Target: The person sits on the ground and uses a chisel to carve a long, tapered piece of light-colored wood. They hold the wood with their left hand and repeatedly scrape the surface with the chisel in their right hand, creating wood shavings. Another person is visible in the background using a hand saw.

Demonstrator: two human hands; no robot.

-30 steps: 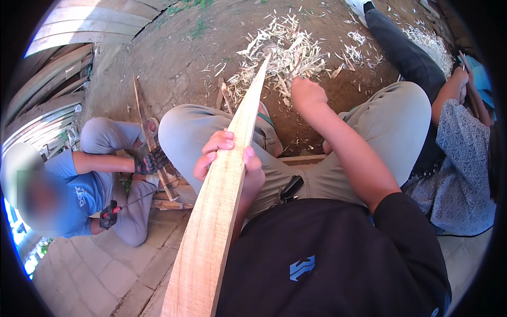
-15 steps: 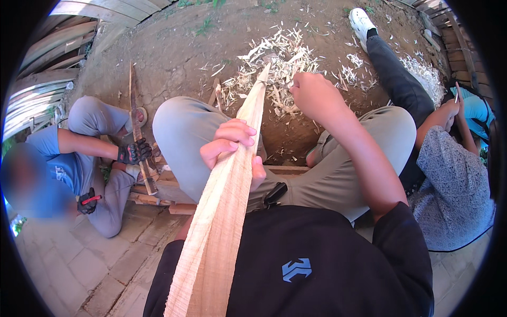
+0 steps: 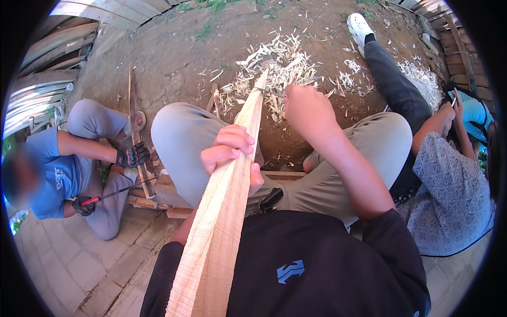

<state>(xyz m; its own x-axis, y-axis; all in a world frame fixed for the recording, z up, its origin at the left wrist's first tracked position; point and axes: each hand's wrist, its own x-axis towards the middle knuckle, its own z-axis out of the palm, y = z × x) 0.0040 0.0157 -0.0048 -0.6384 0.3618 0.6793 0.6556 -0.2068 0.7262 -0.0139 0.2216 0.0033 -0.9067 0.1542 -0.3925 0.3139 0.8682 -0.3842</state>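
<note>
A long pale wooden stake [image 3: 219, 211] rises from my lap, its tapered point facing away from me. Around its upper part my left hand [image 3: 231, 150] is wrapped, thumb on one side and fingers on the other. My right hand [image 3: 311, 110] is a closed fist just right of the point. From it a thin dark knife blade [image 3: 271, 93] reaches left to the stake near its tip. The handle is hidden inside the fist.
Pale wood shavings [image 3: 288, 61] litter the dirt beyond my knees. At left, a gloved co-worker holds a long wooden strip [image 3: 132, 100] and a red-handled blade [image 3: 113, 194]. Another person sits close on my right, a leg [image 3: 393, 74] stretched forward. Wooden slats line both sides.
My right hand has shifted a little left and nearer me, with the knife blade now against the stake. The co-worker at left has brought the red-handled blade toward the wooden strip.
</note>
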